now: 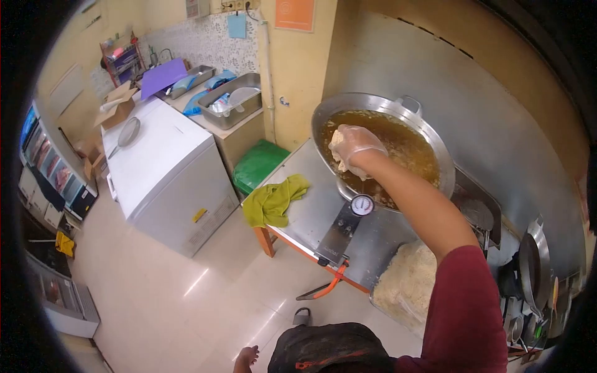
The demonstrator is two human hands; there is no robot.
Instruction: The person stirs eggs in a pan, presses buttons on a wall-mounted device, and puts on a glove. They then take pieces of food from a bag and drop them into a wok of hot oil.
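My right hand (pixel 357 149), in a clear plastic glove, reaches over a wide metal wok (pixel 426 127) of bubbling oil (pixel 404 133). Its fingers are closed around a pale breaded piece of food (pixel 339 140), just above the oil. Part of the piece is hidden by the fingers. At the lower edge of the view hangs my left hand (pixel 249 355), low by my side, with loosely bent fingers and nothing visible in them. A round dial gauge (pixel 362 205) on a black burner part (pixel 339 233) sits at the wok's near side.
A tray of pale breading flour (pixel 407 280) lies below my right arm. A green cloth (pixel 277 202) drapes over the metal table's corner, with an orange hose (pixel 333 286) below. Pans (pixel 535 267) crowd the right. On the left stands a white chest freezer (pixel 161 149) bearing a strainer (pixel 129 132).
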